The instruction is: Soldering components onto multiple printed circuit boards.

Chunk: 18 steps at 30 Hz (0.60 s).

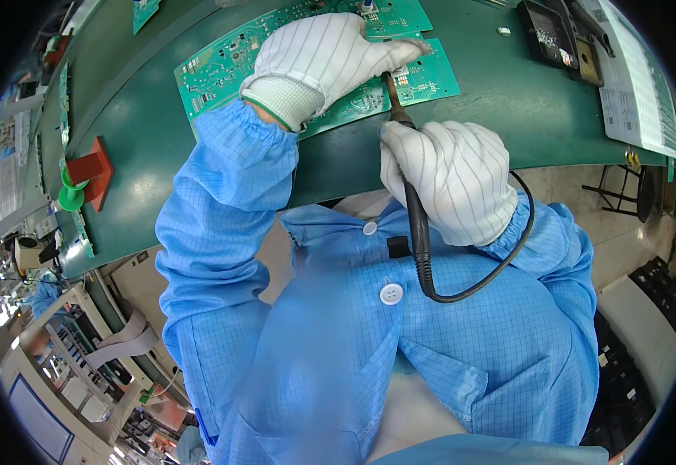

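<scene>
My right hand (pixel 454 178), in a white striped glove, is wrapped round a black soldering iron (pixel 417 232). The iron slants up and away, its tip end beside a small light-coloured component (pixel 400 74) on a green circuit board (pixel 437 70). Over the board lies my left hand (pixel 322 54), gloved the same way. Its fingers point right and press together close above the iron's tip; whatever they pinch is too small or hidden to make out. A thin pale strand shows just beyond these fingers. The glove covers the board's middle.
The board lies on a green-topped bench (pixel 144 178). A red stand with a green spool (pixel 72 191) is at left. At far right are a black tray (pixel 547 35) and a white sheet (pixel 640 85). The iron's cord (pixel 520 240) loops beside my right sleeve.
</scene>
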Available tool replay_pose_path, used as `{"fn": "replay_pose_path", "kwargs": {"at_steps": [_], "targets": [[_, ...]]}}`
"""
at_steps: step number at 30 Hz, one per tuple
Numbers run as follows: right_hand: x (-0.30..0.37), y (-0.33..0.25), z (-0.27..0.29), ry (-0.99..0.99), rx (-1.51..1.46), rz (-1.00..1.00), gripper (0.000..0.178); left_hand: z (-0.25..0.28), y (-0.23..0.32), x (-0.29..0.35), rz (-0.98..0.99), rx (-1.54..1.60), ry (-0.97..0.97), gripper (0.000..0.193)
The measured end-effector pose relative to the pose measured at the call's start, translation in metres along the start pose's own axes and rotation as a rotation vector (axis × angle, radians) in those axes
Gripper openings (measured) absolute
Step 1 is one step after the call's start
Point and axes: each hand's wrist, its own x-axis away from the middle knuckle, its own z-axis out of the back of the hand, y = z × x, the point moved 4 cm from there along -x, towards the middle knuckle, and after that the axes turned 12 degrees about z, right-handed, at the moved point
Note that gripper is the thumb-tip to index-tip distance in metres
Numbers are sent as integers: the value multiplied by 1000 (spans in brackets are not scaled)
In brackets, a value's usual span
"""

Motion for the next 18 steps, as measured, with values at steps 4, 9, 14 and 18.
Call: {"fn": "replay_pose_path", "kwargs": {"at_steps": [4,9,14,18], "targets": [[0,1,-2,96,11,5,26,7,1,1,138,27,-111,74],[4,4,9,152,-109,-17,29,0,-6,-3,85,-17,-73,67],[21,29,28,237,-196,-73,27,-10,-26,7,-134,-65,67,76],[46,53,14,323,-277,-59,30,-3,-23,33,-162,-108,200,56]]}}
